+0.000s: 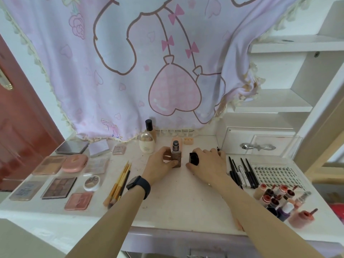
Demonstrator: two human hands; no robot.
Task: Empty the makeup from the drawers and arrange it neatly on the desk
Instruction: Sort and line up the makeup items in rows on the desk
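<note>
On the white desk (178,202) my left hand (160,164) grips a brown foundation bottle (176,153) with a silver pump top, standing upright mid-desk. Right beside it, my right hand (206,163) holds a black cap (194,158) between thumb and fingers. Behind them stand a white oval bottle (146,144) and a tall beige bottle with a dark cap (149,127). Palettes (59,187) and compacts (74,162) lie at the left, brushes (119,183) left of centre, dark pencils (242,172) and a lash tray (277,174) at the right.
A cluster of lip products and small bottles (279,200) stands at the front right. A small white drawer unit (258,142) sits at the back right under shelves. A pink cartoon cloth (149,62) hangs behind the desk. A drawer front (197,246) lies below the desk edge.
</note>
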